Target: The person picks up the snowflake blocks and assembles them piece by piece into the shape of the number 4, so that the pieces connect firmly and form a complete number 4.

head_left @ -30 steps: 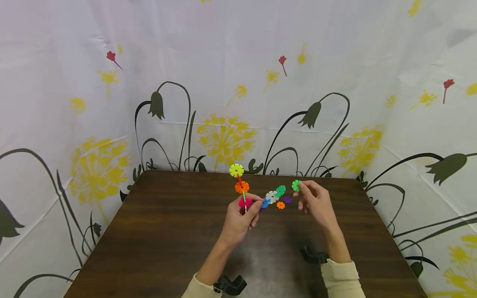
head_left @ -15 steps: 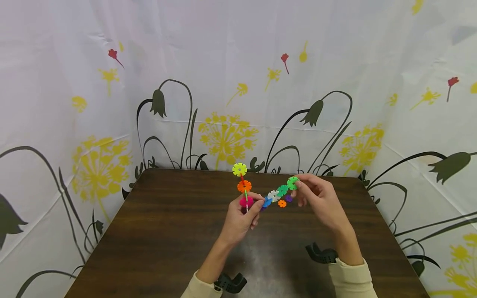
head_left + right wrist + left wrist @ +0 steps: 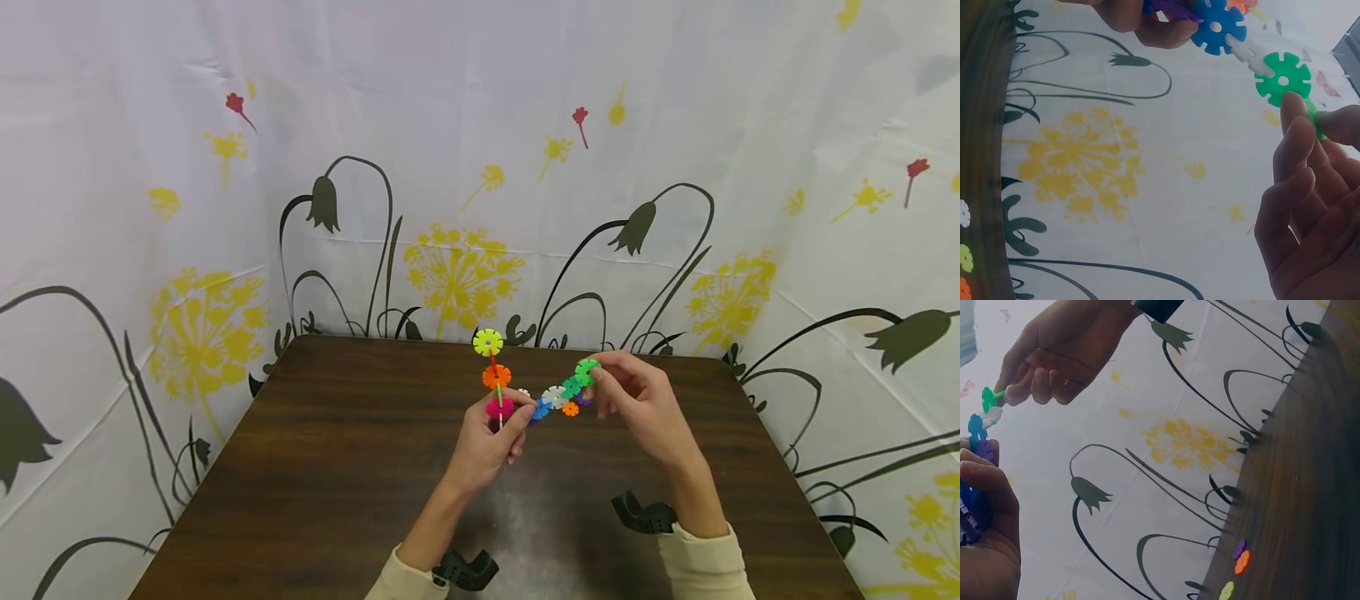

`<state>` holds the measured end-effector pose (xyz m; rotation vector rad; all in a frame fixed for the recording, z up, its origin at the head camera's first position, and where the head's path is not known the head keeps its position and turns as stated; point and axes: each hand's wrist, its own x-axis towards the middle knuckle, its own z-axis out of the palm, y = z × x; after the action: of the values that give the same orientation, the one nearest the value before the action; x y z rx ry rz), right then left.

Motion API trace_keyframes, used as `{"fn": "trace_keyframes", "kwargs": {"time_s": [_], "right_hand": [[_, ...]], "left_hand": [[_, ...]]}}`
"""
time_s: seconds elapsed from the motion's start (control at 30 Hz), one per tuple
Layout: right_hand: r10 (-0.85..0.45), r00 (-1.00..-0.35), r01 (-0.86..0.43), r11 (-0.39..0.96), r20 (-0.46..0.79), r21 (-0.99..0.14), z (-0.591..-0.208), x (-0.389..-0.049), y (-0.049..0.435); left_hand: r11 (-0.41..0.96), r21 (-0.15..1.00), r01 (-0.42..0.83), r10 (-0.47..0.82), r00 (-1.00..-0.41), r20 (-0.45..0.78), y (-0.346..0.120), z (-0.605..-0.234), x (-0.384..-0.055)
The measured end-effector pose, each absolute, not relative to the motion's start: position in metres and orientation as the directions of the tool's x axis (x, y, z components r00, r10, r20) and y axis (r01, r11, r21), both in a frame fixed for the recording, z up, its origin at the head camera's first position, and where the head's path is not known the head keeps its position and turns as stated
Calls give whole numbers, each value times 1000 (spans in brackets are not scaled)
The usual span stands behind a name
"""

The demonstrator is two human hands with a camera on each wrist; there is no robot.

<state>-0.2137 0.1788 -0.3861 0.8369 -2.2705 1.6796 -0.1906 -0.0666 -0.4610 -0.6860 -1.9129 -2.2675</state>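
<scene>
My left hand grips a chain of notched plastic discs above the table. One arm of the chain rises through a pink disc and an orange disc to a yellow disc. The other runs rightward through a blue disc and a white disc to a darker green disc. Between thumb and fingers, my right hand pinches a light green disc against that green disc; the fingers partly cover it in the right wrist view. Part of the chain is hidden inside my left hand.
On the brown table, several loose discs lie behind the hands, among them an orange one, a purple one and a white one. A flower-printed curtain surrounds the table's back and sides.
My right hand has brought the light green disc leftward from apart to the chain's right end, where it now meets the darker green disc. The left hand keeps its grip, nearly still.
</scene>
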Motion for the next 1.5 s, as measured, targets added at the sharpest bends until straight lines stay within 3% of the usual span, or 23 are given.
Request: {"fn": "trace_keyframes", "kwargs": {"time_s": [0.33,0.53,0.9,1.2,1.5], "right_hand": [[-232,-786,-617,234,573,-751,-388,-208,160],[-239,-810,-582,218,535,-783,-396,-211,154],[-271,-825,-548,168,497,-819,-408,-232,164],[-287,-922,-333,242,260,-912,-476,-264,181],[-215,-976,-104,525,-13,-845,-541,-295,182]], "left_hand": [[-301,903,307,212,-901,377,-65,-457,-194],[-323,897,303,184,-909,374,-65,-463,-194],[-339,853,398,10,-905,426,-65,-474,-197],[-280,822,496,-40,-862,506,-73,-483,-199],[-361,814,454,-113,-888,446,-74,-484,-201]]}}
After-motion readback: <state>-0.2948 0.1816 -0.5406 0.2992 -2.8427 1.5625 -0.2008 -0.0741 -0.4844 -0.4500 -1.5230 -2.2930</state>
